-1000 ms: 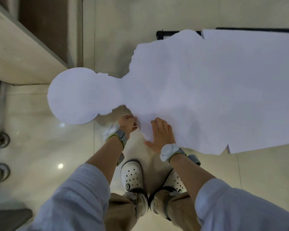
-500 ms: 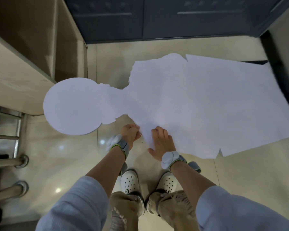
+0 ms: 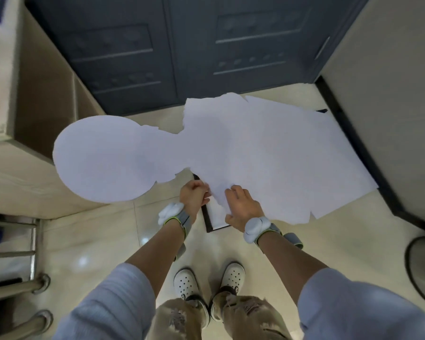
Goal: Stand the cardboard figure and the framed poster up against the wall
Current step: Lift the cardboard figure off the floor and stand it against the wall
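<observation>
One cardboard figure (image 3: pixel 243 153), white, blank, tilted above the floor (image 3: pixel 88 241), head end leftward near one wooden cabinet (image 3: pixel 22 119). One framed poster (image 3: pixel 212 217) flat beneath, only a dark corner showing. Two hands: left hand (image 3: pixel 193 197) and right hand (image 3: pixel 241 206), fingers (image 3: pixel 233 191) clenched on the figure's near edge. Two white clogs (image 3: pixel 185 282) below.

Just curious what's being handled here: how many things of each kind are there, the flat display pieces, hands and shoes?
Cardboard figure: 1
Framed poster, mostly hidden under the figure: 1
Hands, left hand and right hand: 2
White shoes: 2
Total: 6
</observation>
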